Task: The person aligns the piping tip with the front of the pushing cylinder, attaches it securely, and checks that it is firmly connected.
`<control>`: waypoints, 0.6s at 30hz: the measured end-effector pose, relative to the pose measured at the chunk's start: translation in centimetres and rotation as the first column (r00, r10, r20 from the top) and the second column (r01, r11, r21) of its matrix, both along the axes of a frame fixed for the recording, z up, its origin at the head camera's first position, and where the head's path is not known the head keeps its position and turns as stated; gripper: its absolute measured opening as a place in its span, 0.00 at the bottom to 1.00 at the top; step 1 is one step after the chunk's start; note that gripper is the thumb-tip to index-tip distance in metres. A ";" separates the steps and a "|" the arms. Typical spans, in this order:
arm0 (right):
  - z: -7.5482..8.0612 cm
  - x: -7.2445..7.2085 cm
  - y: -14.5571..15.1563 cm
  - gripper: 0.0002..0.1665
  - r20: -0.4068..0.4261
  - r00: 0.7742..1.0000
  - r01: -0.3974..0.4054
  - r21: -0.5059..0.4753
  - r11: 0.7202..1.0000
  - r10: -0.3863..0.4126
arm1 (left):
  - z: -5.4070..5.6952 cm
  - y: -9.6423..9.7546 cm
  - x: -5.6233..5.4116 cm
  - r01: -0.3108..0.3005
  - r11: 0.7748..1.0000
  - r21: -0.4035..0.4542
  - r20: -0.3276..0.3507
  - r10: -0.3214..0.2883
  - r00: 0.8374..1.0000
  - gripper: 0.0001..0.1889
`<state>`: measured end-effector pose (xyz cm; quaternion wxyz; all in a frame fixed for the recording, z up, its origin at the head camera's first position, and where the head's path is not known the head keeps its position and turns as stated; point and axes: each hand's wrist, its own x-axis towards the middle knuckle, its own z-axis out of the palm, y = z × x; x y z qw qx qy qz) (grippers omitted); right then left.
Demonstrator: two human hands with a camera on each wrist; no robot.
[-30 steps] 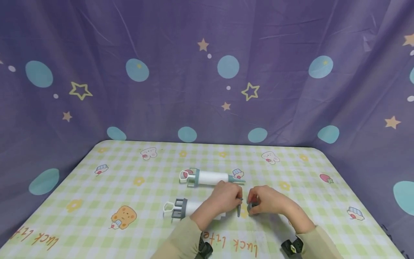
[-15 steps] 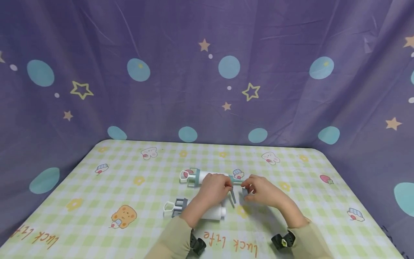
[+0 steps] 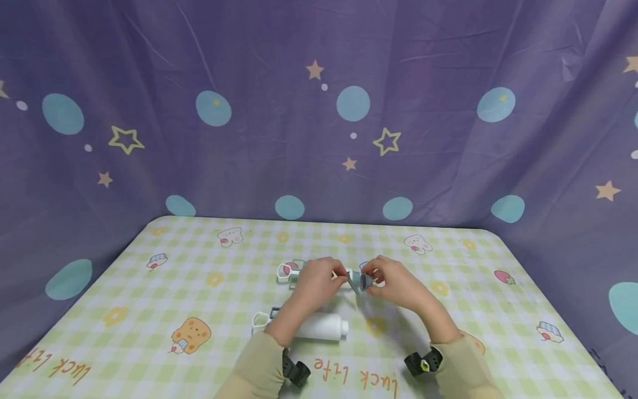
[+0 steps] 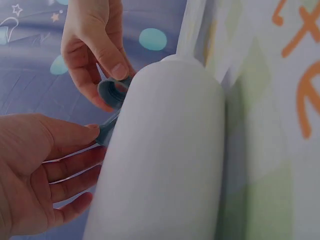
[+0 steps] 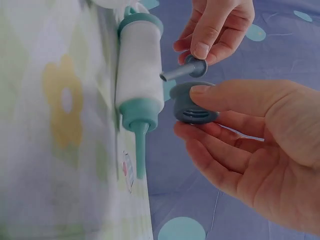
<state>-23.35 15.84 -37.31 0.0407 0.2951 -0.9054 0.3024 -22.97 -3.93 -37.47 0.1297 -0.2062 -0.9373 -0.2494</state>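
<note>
My left hand (image 3: 319,282) pinches a small grey tapered nozzle (image 5: 182,71) by its flanged end, the thin tip pointing away from the fingers in the right wrist view. A grey ring-shaped screw cap (image 5: 184,107), its inner thread showing, sits between the thumb and fingers of my right hand (image 3: 400,284). The two parts are close together, above the table. Beneath my left forearm lies a white-barrelled syringe (image 3: 321,326) with a bare white neck and a white loop handle; the forearm hides part of its grey end.
Behind my hands lies a second syringe (image 5: 140,70) with teal ends and a thin teal nozzle, partly covered by them in the head view. A checked cloth (image 3: 174,282) covers the table. A purple curtain (image 3: 279,149) hangs behind its far edge.
Both hands have moved up and leftward from the table's front, carrying the nozzle and the screw cap. They have drawn nearer each other, and the white neck has come into view.
</note>
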 end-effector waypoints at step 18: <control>0.4 -1.0 -0.4 0.19 0.009 0.993 0.120 -0.142 0.982 -0.120 | 1.2 -0.9 -0.5 -0.107 0.978 0.180 -0.082 0.124 0.989 0.04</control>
